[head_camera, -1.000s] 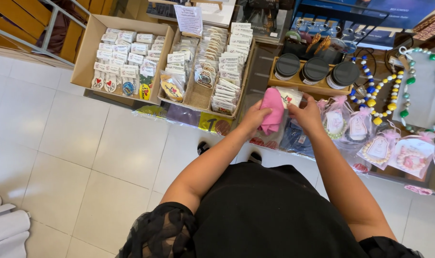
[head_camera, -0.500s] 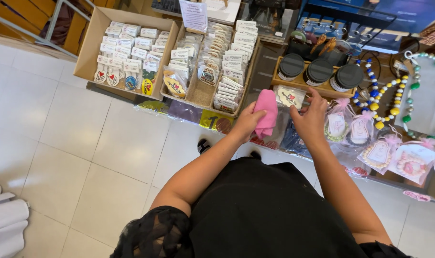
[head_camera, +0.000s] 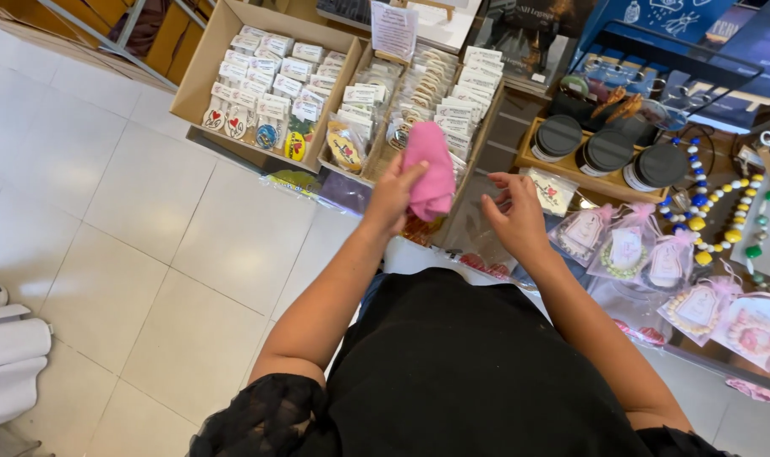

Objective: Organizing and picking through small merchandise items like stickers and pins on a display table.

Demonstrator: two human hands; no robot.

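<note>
A display table (head_camera: 486,211) runs across the top of the view above a white tiled floor (head_camera: 106,254). On it sit 2 cardboard boxes, the left box (head_camera: 200,76) filled with small packaged stickers and the right box (head_camera: 478,148) with rows of carded trinkets. Further right lie a wooden tray (head_camera: 537,161) carrying 3 black-lidded jars (head_camera: 609,151), pink-tied gift bags (head_camera: 626,250) and a bead necklace (head_camera: 698,222).
</note>
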